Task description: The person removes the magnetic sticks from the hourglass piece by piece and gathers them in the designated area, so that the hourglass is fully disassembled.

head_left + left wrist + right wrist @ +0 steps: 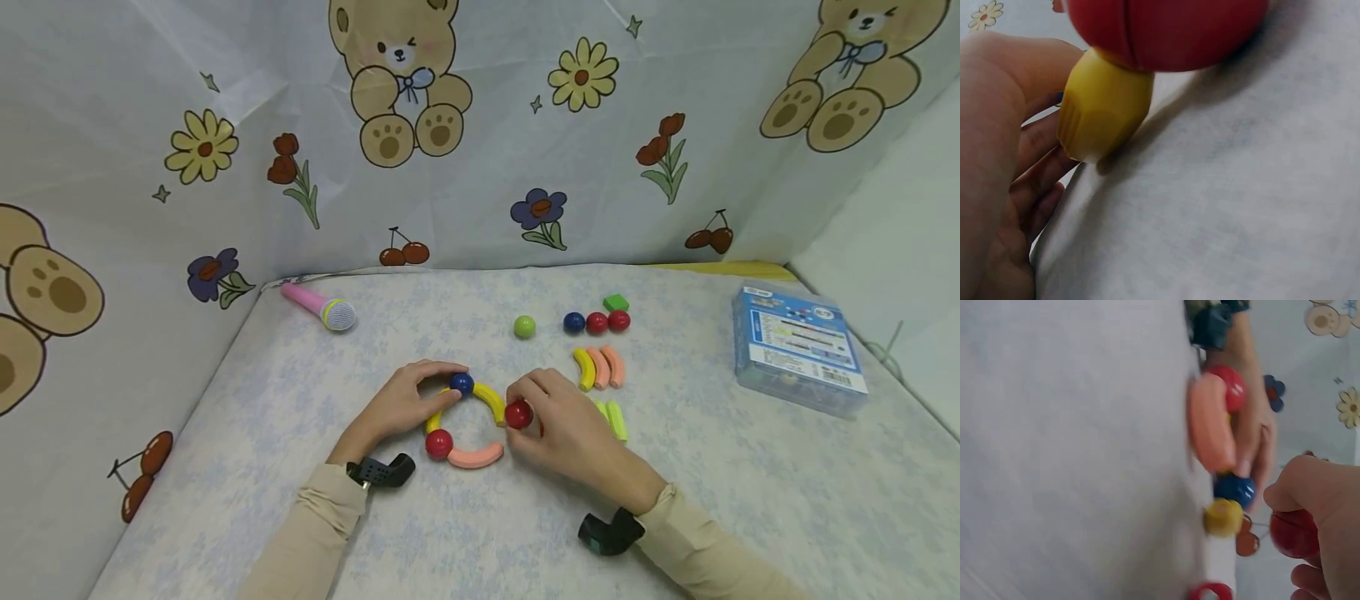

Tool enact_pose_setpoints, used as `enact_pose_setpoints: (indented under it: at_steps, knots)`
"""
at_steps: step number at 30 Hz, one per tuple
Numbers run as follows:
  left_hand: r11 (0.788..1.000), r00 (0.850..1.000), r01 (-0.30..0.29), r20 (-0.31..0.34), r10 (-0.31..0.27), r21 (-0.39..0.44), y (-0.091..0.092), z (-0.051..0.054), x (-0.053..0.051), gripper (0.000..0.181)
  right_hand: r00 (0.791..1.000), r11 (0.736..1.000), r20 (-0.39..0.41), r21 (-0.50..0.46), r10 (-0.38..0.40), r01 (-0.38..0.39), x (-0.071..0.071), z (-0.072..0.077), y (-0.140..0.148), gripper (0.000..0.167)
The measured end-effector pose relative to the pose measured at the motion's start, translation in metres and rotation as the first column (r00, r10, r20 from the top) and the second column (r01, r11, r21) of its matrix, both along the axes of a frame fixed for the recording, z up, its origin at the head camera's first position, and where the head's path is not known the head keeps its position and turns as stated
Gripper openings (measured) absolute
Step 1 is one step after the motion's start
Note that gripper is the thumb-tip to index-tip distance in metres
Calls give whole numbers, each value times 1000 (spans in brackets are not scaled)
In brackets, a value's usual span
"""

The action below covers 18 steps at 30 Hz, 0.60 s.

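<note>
My left hand [405,404] pinches a blue ball [462,383] between thumb and fingers. Curved yellow pieces run from that ball on both sides, the right one [490,402] ending near my right hand [566,429]. Below the left yellow piece sits a red ball [438,444], joined by a curved salmon piece [476,457], so the parts form an incomplete ring. Between my right thumb and fingers is another red ball [1294,532], close to the free yellow end; whether they touch, I cannot tell. A small red part [1211,591] shows beneath the right hand, mostly hidden.
Behind the right hand lie yellow and salmon curved pieces [601,367], light green sticks [617,421], blue and red balls [597,323], a green block [616,302] and a green ball [524,327]. A toy microphone [318,307] lies back left, a plastic box [798,346] right.
</note>
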<state>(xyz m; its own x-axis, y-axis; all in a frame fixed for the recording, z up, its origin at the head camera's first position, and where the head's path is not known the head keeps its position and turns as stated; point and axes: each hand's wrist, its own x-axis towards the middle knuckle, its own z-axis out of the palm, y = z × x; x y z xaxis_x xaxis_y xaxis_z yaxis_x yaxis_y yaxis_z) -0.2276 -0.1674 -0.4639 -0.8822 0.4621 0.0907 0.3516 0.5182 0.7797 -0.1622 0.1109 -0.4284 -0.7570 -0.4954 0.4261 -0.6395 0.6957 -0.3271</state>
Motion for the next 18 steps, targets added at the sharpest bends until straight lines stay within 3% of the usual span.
enact_pose_setpoints:
  at_steps: [5,7,9,11,15,17,18]
  knots:
    - [1000,1000,-2,17,2,4,0,1,0,37,999,990,28,-133,-37,41,-24,11,28,36]
    - [1000,1000,-4,22,3,8,0,1,0,37,994,973,67,-205,-92,104,-39,14,46,37]
    - [1000,1000,-3,19,3,5,-1,1,-1,37,977,938,129,-282,-170,201,-54,15,66,38]
    - [1000,1000,-5,13,5,-1,-1,0,-1,37,941,883,209,-340,-265,324,-66,13,87,42]
    - [1000,1000,-7,6,7,-12,-1,-1,-2,37,838,749,340,-387,-426,538,-86,-1,121,50]
    - [1000,1000,-4,11,4,-11,0,-1,-2,37,796,707,371,-375,-478,600,-93,-13,133,51]
    - [1000,1000,-3,13,3,-12,0,-1,-2,37,781,698,376,-359,-499,619,-95,-19,138,51]
